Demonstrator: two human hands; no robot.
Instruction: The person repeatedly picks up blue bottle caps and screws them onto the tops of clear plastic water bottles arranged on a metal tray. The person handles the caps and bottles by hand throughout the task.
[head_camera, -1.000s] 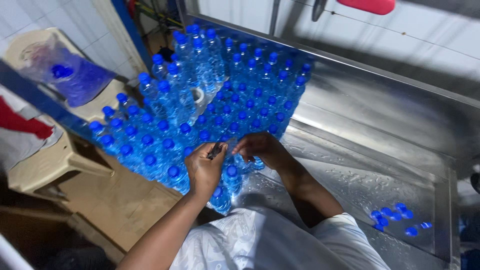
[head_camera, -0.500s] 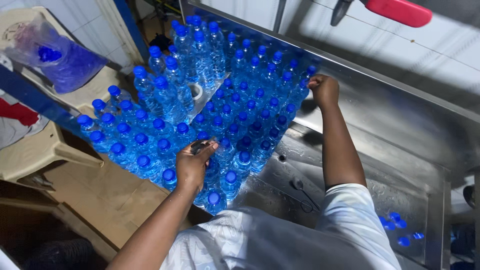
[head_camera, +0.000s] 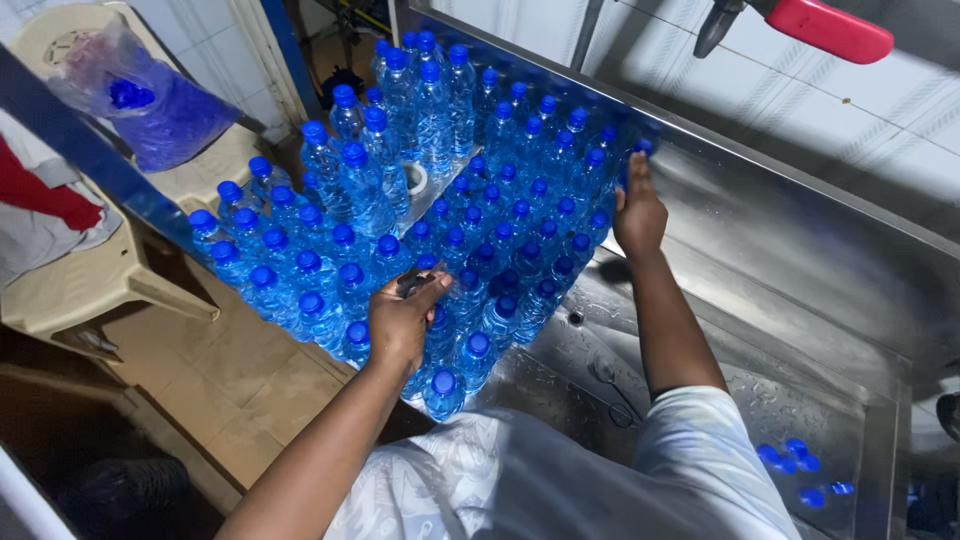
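Observation:
Several clear water bottles with blue caps (head_camera: 470, 215) stand packed together on a wet steel table (head_camera: 800, 300). My left hand (head_camera: 403, 322) rests on the caps at the near edge of the pack, closed around a small dark object (head_camera: 411, 283) that looks like a marker. My right hand (head_camera: 638, 210) reaches to the far right side of the pack. Its fingers lie flat against the outer bottles there, near the table's raised steel wall, and hold nothing.
A white tape roll (head_camera: 415, 180) sits among the bottles. At left, a beige plastic chair (head_camera: 90, 280) carries a clear bag of blue caps (head_camera: 150, 100). Loose blue caps (head_camera: 800, 465) lie at the table's near right. A red-handled tool (head_camera: 830, 28) hangs above.
My right hand left the spot beside my left hand and stretched out to the far right edge of the bottle pack. My left hand stayed on the near caps with the dark object.

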